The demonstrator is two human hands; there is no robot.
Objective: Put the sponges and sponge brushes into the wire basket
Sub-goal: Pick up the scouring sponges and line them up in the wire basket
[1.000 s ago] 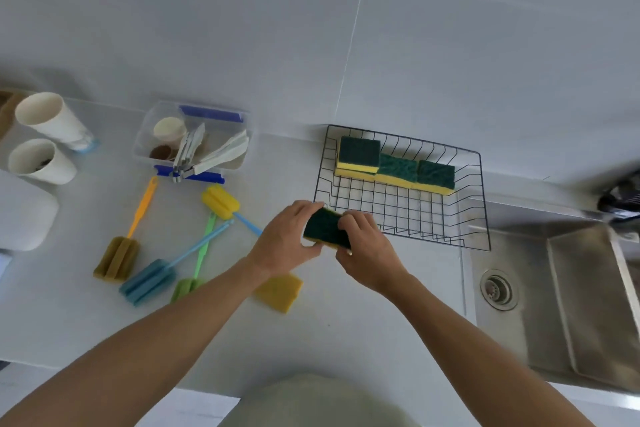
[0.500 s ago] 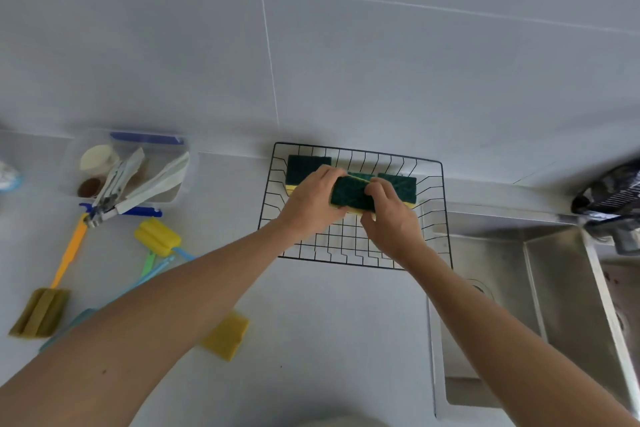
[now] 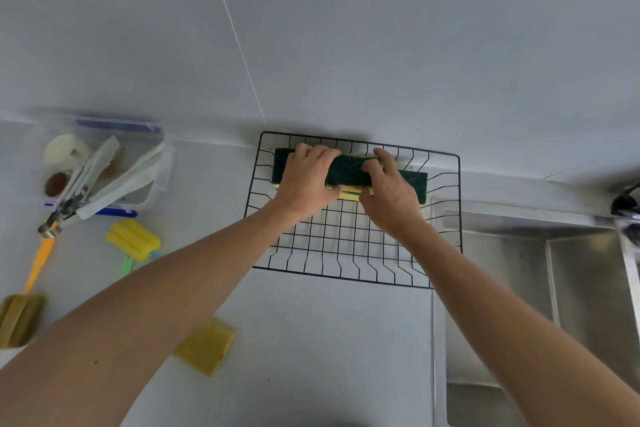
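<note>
A black wire basket [image 3: 353, 253] stands on the counter against the wall. Both hands hold a green-and-yellow sponge [image 3: 348, 174] over its back row: my left hand [image 3: 306, 180] grips the left end, my right hand [image 3: 389, 191] the right end. The sponge sits on top of other green sponges [image 3: 414, 184] lined along the basket's back wall. A yellow sponge [image 3: 206, 345] lies on the counter under my left forearm. To the left lie a yellow-headed sponge brush [image 3: 133, 239], an orange-handled brush with an olive head [image 3: 19, 319], and a green handle [image 3: 126, 267], partly hidden.
A clear plastic box [image 3: 156, 180] with blue clips holds tongs, cloths and small items at back left. A steel sink [image 3: 540, 305] lies right of the basket, with a tap [image 3: 627, 208] at the far right edge. The tiled wall rises behind.
Both hands carried the sponge from the counter in front of the basket into it and now press it onto the back row of sponges. The view shifted right.
</note>
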